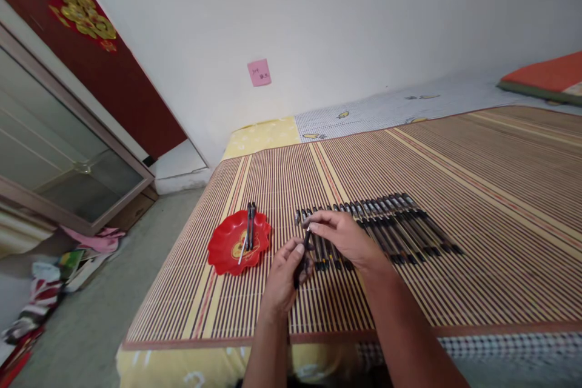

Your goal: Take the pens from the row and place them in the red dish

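My left hand (286, 267) is closed around the dark barrel of a black pen (307, 240), which points up and away from me. At its upper end, the thumb and fingers of my right hand (342, 233) pinch together; a small dark piece shows there, too small to make out. Just beyond and to the right of my hands lies a long row of black pens (391, 230), side by side on the striped mat. To the left, a red scalloped plate (218, 248) holds two black pens (250, 224) and a thin white stick (243, 251), possibly a refill.
The striped bamboo mat (491, 194) covers the bed. A pink note (259, 73) is stuck on the wall. An orange folded cloth (545, 79) lies at the far right. Left of the bed are the floor, a glass-paned door (68, 133) and scattered items.
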The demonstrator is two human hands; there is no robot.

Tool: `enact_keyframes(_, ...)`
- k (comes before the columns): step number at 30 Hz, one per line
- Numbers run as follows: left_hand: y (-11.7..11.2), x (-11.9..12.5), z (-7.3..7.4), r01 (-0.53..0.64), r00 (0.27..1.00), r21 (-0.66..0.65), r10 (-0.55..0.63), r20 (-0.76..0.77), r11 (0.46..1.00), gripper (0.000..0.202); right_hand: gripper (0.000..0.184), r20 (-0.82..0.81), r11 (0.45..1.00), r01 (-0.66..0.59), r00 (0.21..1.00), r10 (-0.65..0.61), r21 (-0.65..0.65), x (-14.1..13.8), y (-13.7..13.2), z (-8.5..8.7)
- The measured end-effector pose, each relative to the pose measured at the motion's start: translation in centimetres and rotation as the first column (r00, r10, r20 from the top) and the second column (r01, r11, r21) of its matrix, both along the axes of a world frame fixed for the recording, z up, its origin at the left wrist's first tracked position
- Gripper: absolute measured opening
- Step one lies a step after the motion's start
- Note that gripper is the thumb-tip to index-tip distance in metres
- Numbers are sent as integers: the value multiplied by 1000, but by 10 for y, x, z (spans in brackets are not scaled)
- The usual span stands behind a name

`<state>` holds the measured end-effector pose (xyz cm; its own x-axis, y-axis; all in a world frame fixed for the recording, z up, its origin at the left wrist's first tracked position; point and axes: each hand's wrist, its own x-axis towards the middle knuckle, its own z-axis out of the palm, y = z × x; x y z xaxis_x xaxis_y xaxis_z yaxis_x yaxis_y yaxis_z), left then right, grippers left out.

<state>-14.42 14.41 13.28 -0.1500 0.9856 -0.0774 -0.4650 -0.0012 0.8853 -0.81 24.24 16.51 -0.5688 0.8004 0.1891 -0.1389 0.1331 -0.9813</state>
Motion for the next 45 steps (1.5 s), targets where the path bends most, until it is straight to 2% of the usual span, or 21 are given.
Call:
enact_keyframes(7,0,1,1,2,1000,-2,-2,-16,1000,34,29,6,997,72,997,-72,-35,-1,-1,2)
enact_keyframes(13,-1,1,2,6,1000,-12,-7,-17,1000,35,19,3,1000,-8,1000,8,-3,1,-1,2)
enact_keyframes(20,-1,0,1,0,999,-16,-1,-36,1000,35,26,35,997,76,996,-76,-6,1,0,1)
enact_keyframes(26,0,0,1,-4,999,-11,3,-34,1000,35,18,19,1000,-10,1000,10,20,1,1,0)
enact_keyframes(29,-1,0,1,-3,999,-4,2,-41,1000,34,16,40,1000,24,999,-25,12,0,0,-1)
enact_keyframes(34,0,1,3,-13,999,-14,12,-38,1000,37,25,27,998,68,997,-68,9,0,1,-2)
enact_keyframes(39,0,0,3,-1,999,-11,0,-51,1000,36,18,15,1000,-9,1000,9,14,0,0,-1)
enact_keyframes(45,1,1,3,-28,992,6,29,-123,1000,36,15,75,995,62,995,-68,79,-1,0,0)
